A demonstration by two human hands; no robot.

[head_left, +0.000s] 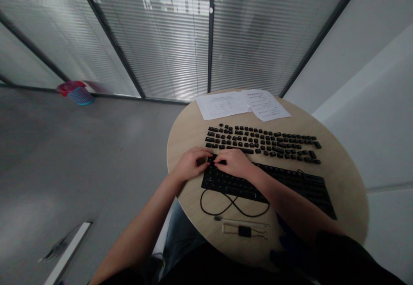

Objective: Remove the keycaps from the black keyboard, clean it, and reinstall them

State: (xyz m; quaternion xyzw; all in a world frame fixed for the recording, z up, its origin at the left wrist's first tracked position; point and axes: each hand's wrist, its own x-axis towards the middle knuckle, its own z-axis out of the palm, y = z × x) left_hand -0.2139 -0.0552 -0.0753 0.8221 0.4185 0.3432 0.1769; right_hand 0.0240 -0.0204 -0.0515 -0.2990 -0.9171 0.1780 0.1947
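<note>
A black keyboard (274, 184) lies on a round wooden table (342, 177). Beyond it, loose black keycaps (263, 143) are laid out in rows. My left hand (192, 163) and my right hand (235, 163) meet over the keyboard's top left corner. Both have their fingers curled and pinched together around a small black piece there, likely a keycap (212, 160). The fingertips hide what exactly is gripped.
Two printed paper sheets (241, 103) lie at the table's far edge. The keyboard's black cable (234, 205) loops near the front, with a wire keycap puller (245, 231) beside it. A red and blue basket (76, 92) stands on the grey floor by the glass wall.
</note>
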